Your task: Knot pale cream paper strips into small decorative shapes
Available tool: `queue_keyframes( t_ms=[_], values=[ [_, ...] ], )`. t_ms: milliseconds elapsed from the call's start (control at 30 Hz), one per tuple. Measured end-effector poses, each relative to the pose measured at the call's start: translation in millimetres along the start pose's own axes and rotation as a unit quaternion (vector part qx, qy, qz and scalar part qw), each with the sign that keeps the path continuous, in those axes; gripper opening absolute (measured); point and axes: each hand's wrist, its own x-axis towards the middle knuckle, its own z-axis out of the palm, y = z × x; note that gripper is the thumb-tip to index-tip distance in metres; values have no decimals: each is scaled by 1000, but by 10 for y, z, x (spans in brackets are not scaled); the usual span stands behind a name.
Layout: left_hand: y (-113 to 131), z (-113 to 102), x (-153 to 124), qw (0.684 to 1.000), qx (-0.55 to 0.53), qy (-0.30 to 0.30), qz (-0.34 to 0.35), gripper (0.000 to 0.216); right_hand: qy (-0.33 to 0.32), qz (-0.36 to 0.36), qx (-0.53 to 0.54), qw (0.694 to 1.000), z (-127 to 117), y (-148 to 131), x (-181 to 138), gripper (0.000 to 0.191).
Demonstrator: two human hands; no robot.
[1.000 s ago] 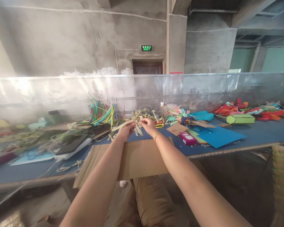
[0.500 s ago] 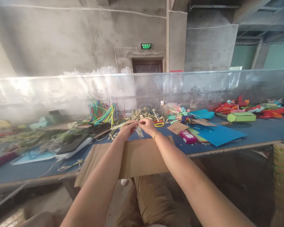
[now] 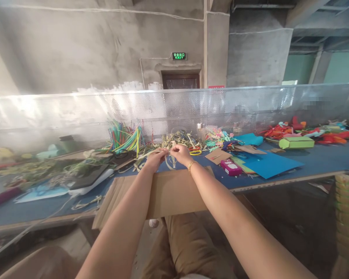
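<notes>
Pale strips (image 3: 171, 162) pinched between left hand (image 3: 155, 159) and right hand (image 3: 182, 154), fingers closed tight, just above worktop (image 3: 308, 159), beyond cardboard (image 3: 174, 192). I judge risk: uneven pull tears strip, or loose ends snag nearby clutter.

My blue table (image 3: 322, 157) carries a cardboard sheet (image 3: 174, 193) at my edge, pale strips (image 3: 180, 138), coloured straws (image 3: 124, 138), blue paper (image 3: 269, 163), a pink box (image 3: 230, 167), a green box (image 3: 296, 143) far right

Bright daylight glare on mesh screen (image 3: 75, 112); edges warped, blurred.
</notes>
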Motion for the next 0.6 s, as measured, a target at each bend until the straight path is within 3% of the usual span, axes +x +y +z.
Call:
queue_keyframes(
  t_ms=[267, 333, 467, 600],
  values=[
    [37, 16, -15, 996, -74, -19, -37, 20, -15, 19, 39, 999, -14, 60, 6, 11],
    [48, 18, -11, 994, -100, -9, -50, 18, 23, 48, 106, 993, -29, 28, 6, 10],
    [64, 13, -9, 992, -107, 13, -61, 14, 156, 133, 260, 944, -97, -90, 47, 13],
    [35, 5, 0, 991, -101, 28, -85, 12, 165, 208, 333, 905, -191, -250, 102, 24]
  ],
)
